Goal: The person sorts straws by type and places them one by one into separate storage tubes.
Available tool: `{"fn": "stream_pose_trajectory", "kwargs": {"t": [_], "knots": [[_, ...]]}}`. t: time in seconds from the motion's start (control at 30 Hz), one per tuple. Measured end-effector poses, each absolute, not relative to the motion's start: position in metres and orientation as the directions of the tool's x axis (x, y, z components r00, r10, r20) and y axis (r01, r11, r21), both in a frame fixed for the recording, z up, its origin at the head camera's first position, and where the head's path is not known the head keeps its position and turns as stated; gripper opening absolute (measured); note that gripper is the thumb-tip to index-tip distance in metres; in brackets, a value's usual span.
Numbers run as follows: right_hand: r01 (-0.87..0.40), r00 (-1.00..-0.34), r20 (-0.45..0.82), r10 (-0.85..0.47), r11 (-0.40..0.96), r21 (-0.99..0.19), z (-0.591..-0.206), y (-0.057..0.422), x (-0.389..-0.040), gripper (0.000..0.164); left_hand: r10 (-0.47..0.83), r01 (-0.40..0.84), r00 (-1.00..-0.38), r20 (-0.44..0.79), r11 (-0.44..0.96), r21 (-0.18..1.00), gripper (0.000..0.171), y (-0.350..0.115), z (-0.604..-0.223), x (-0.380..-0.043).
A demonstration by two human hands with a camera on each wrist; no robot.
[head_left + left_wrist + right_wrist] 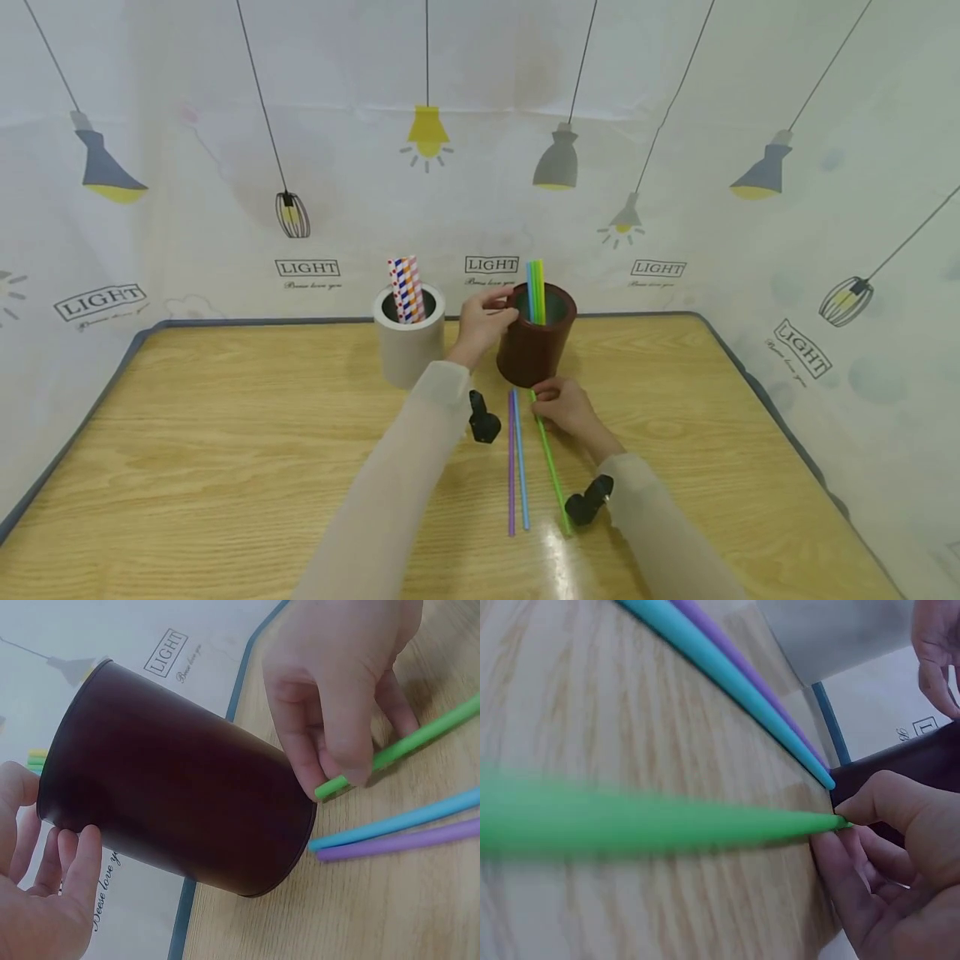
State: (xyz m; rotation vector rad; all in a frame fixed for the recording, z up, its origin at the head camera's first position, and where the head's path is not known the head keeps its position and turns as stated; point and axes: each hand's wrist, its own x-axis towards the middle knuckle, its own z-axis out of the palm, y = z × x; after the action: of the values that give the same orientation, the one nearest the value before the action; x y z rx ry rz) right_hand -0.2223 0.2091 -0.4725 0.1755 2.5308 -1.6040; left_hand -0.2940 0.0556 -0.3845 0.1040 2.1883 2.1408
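My left hand (482, 325) grips the rim of a dark brown cylindrical holder (172, 780), thumb against its outer side. Green, blue and yellow straws (536, 292) stand in that holder. In front of it, my right hand (567, 407) pinches the far end of a bright green straw (550, 458) between thumb and fingers. This straw stretches back along the table toward me in the right wrist view. To its left, a blue straw (522, 467) and a purple straw (512, 467) lie side by side, far ends near the holder's base.
A white cylindrical holder (411, 354) with several patterned paper straws (407, 287) stands left of the brown one. Both holders are near the back edge of the wooden table (225, 467). Behind it hangs a pale cloth (345, 167) printed with lamps.
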Motion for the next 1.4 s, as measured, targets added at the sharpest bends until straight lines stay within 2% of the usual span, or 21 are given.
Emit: {"fn": "stream_pose_trajectory", "kwargs": {"t": [0.43, 0.6, 0.97, 1.4], "knots": [[0.197, -0.977, -0.214, -0.011, 0.351, -0.916, -0.463, 0.219, -0.223, 0.030, 0.108, 0.001, -0.994, -0.002, 0.022, 1.000, 0.037, 0.056, -0.384, -0.294], [0.158, -0.983, -0.178, -0.034, 0.313, -0.937, -0.449, 0.227, -0.222, 0.033, 0.101, -0.011, -0.995, -0.013, 0.013, 1.000, 0.038, 0.057, -0.385, -0.294], [0.077, -0.997, -0.077, 0.005, 0.202, -0.976, -0.417, 0.239, -0.222, 0.036, 0.100, -0.023, -0.995, -0.024, 0.013, 1.000, 0.039, 0.056, -0.384, -0.294], [0.015, -0.998, -0.001, 0.062, 0.215, -0.976, -0.386, 0.246, -0.226, 0.038, 0.093, -0.012, -0.996, -0.013, 0.016, 1.000, 0.039, 0.056, -0.384, -0.294]]}}
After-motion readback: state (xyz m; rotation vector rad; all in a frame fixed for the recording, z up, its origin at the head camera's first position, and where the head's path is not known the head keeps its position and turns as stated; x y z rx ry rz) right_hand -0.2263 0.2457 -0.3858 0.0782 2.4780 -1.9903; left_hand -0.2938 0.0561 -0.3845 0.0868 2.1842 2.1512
